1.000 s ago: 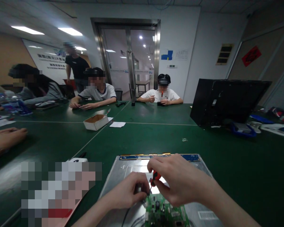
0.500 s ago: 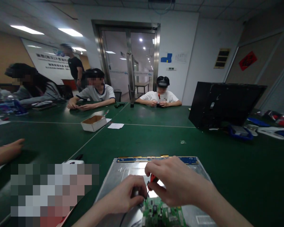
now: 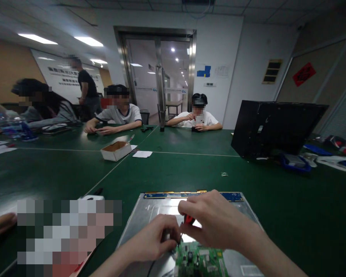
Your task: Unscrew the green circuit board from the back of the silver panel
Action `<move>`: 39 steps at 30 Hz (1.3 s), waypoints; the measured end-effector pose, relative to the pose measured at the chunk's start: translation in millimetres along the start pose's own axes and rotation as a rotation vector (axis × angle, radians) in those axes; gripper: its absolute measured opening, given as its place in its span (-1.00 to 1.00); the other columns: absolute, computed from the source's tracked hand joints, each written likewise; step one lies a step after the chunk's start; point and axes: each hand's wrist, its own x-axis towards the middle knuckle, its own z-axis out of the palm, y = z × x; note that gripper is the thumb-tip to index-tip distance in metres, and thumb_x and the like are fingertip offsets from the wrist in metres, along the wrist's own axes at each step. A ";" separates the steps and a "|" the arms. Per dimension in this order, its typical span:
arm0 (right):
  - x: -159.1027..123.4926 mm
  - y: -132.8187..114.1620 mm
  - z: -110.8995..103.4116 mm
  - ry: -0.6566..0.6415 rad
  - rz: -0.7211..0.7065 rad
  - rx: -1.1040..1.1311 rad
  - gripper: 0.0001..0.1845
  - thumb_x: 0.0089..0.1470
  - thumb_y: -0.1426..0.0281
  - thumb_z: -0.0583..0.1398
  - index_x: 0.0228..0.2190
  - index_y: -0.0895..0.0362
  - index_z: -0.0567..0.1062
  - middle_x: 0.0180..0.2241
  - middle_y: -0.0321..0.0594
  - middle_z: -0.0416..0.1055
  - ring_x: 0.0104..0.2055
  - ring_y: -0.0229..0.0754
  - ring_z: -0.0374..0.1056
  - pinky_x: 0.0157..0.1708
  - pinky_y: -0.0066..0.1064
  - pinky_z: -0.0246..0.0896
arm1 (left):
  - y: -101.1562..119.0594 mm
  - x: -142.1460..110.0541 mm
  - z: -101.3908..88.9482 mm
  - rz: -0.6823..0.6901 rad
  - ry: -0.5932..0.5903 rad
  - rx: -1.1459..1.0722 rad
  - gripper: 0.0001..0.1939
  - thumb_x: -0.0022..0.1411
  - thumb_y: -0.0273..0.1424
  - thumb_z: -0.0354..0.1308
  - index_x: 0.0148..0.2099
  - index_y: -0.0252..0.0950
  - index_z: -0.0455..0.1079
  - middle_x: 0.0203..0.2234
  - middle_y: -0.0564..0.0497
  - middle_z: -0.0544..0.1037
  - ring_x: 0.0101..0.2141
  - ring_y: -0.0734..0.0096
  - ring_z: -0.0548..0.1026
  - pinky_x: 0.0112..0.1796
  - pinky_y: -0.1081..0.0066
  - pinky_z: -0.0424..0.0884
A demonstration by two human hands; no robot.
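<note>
My right hand (image 3: pixel 212 219) is closed around the red handle of a screwdriver (image 3: pixel 189 219), whose thin shaft slants down toward the upper left corner of a green circuit board (image 3: pixel 200 258). Beside that corner, the fingers of my left hand (image 3: pixel 158 234) are curled together close to the shaft; whatever they pinch is hidden. A dark cable (image 3: pixel 150 267) comes out from under my left hand. Board and hands are over a silvery metal panel (image 3: pixel 135 219) with a narrow blue circuit strip (image 3: pixel 158 196) along its far edge.
Past the panel, a small clear packet (image 3: pixel 224 174) lies on the green table (image 3: pixel 187 165). Farther off are an open white box (image 3: pixel 115 152), a paper slip (image 3: pixel 142 154) and a large black monitor casing (image 3: pixel 276 129). Another person's hand (image 3: pixel 1 227) rests at left; several people are around the table.
My hands stay nearly in place at the board's corner. The neighbouring hand at left has drawn back and down. Across the table, a person has raised one hand toward the face.
</note>
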 end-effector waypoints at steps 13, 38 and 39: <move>-0.5 -2.1 1.0 -0.004 0.007 -0.013 -0.90 0.12 0.33 0.14 -0.39 0.10 0.34 -0.43 -0.31 0.43 -0.53 -0.31 0.15 -0.58 -0.38 -0.21 | -5.5 -1.3 2.6 -0.001 0.031 -0.016 -0.75 -0.05 -0.57 0.12 -0.25 -0.28 0.41 -0.32 0.04 0.46 -0.31 0.31 0.38 -0.27 0.39 0.32; -0.4 -2.1 -1.6 0.003 0.011 -0.039 -0.89 0.16 0.33 0.13 -0.37 0.10 0.35 -0.43 -0.32 0.42 -0.51 -0.31 0.15 -0.56 -0.37 -0.23 | -0.8 1.4 0.2 0.042 -0.017 -0.035 -0.81 0.00 -0.56 0.12 -0.27 -0.31 0.42 -0.39 0.04 0.48 -0.35 0.32 0.40 -0.30 0.41 0.33; -0.4 -1.8 -1.5 -0.003 0.011 -0.041 -0.88 0.15 0.32 0.15 -0.38 0.10 0.35 -0.44 -0.32 0.42 -0.51 -0.31 0.15 -0.56 -0.37 -0.24 | -1.6 1.5 0.5 0.049 -0.011 -0.033 -0.81 0.00 -0.56 0.12 -0.28 -0.31 0.42 -0.39 0.04 0.48 -0.34 0.32 0.39 -0.29 0.40 0.33</move>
